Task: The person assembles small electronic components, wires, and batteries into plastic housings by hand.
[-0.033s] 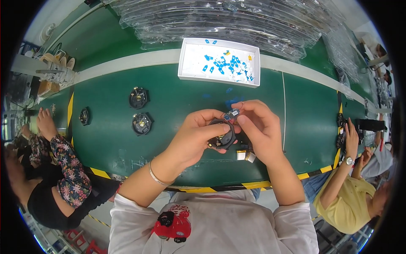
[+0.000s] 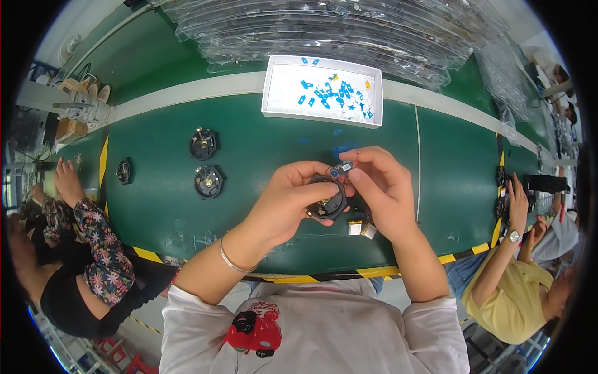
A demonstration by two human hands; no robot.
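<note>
My left hand (image 2: 280, 202) is closed around a round black watch case (image 2: 334, 207), its thumb pressed over the open inside, where some gold-coloured parts show. Just above the case, a small dark circuit board (image 2: 341, 169) with a white label sits between the fingers of my right hand (image 2: 389, 193), held by thumb and forefinger. The left fingertips come close to the board's other end; whether they touch it I cannot tell. Two small silver battery cells (image 2: 355, 228) with yellow ends lie on the table below the right hand, beside dark parts partly hidden by it.
Two similar black watch cases (image 2: 208, 182) lie to the left, and another (image 2: 124, 171) farther left. A white box (image 2: 269, 103) of blue and yellow bits stands beyond my hands, before stacked clear plastic trays (image 2: 324, 37). Co-workers sit on both sides; striped tape (image 2: 374, 272) edges the table.
</note>
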